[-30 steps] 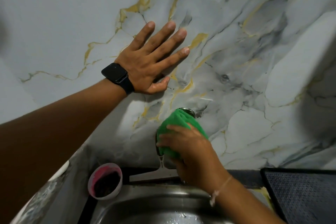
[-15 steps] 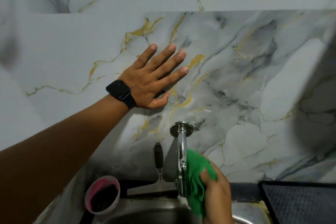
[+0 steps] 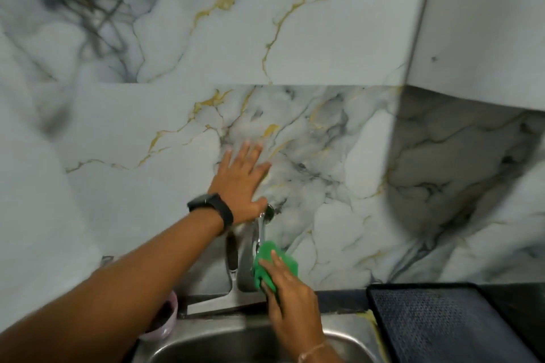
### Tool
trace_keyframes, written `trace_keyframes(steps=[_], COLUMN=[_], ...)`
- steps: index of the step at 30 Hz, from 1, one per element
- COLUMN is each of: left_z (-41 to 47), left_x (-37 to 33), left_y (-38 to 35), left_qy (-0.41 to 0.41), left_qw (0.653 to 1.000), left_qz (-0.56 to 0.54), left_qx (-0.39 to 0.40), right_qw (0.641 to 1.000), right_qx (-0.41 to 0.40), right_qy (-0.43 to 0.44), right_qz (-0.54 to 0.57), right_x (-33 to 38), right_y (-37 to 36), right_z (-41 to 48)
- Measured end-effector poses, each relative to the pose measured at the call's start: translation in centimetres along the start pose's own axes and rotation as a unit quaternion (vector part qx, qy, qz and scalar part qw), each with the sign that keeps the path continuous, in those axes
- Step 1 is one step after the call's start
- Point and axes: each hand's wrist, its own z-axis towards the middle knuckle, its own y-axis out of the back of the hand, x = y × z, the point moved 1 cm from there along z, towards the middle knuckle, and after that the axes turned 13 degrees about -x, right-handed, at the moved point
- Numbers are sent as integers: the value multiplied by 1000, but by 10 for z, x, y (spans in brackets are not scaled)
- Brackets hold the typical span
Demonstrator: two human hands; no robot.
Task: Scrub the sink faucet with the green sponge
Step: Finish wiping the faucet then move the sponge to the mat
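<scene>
The marble wall [image 3: 295,53] takes the flat, open left hand [image 3: 240,183], holding nothing, just beside the faucet [image 3: 261,230] base. If wet, that palm could slide. The right hand [image 3: 290,300] presses the green sponge [image 3: 275,262] against the faucet; the blurred grip might slip off into the sink [image 3: 236,339].

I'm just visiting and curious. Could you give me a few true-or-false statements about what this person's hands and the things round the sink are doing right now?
1. The right hand presses a green sponge against the faucet. True.
2. The left hand grips the faucet. False: it lies flat and open on the marble wall.
3. A dark watch is on the left wrist. True.
4. The sponge lies in the sink. False: it is held up at the faucet.
5. A black mat sits right of the sink. True.
</scene>
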Motion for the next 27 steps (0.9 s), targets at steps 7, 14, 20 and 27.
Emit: trace_keyframes(steps=[7, 14, 20, 27], left_z=[-133, -158, -127, -99], left_x=[-142, -296, -430, -499], left_y=[-1, -66, -186, -285], left_qy=[301, 514, 608, 614], left_qw=[803, 552, 526, 528], left_qz=[-474, -629, -557, -552], left_qx=[203, 189, 207, 199], right_qw=[826, 747, 747, 824], right_qx=[-31, 94, -67, -62], right_qy=[-427, -576, -625, -562], right_qz=[367, 316, 215, -30], right_x=[-68, -177, -325, -407], right_y=[104, 181, 207, 199], right_z=[-47, -89, -137, -138])
